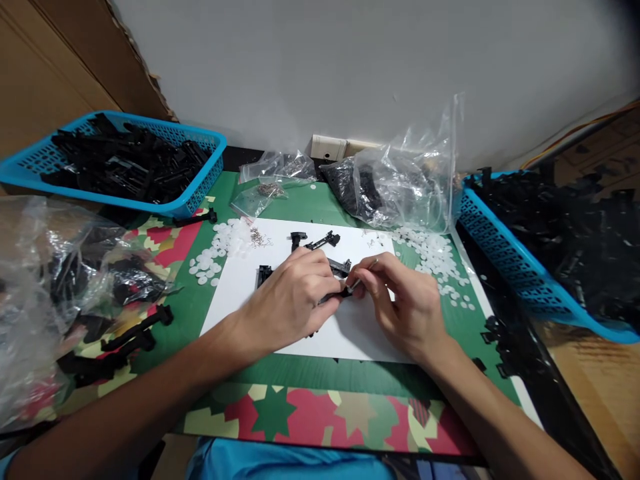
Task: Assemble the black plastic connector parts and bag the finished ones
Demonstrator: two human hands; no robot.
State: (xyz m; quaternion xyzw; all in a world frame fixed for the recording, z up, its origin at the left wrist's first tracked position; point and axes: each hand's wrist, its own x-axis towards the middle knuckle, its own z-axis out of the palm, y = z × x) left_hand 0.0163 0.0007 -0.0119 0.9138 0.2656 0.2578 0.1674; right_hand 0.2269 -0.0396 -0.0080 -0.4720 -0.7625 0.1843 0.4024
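Note:
Over a white sheet of paper [350,340], my left hand [297,293] is closed on a small black plastic part [344,292], most of it hidden by the fingers. My right hand [407,303] meets it from the other side, pinching a thin metal tool [361,279], perhaps tweezers, with its tip at the part. Just beyond my hands lie more black plastic parts [324,240] on the paper. Tiny metal pieces [259,238], perhaps springs, are scattered at the paper's upper left. Small white discs [205,261] are spread at left, and more white discs [433,257] at right.
Blue baskets full of black parts stand at the back left [200,193] and right [520,280]. Clear plastic bags lie at the back [400,193] and left [90,260]. Loose black parts [135,333] rest at the left and right. A wall [280,73] rises behind.

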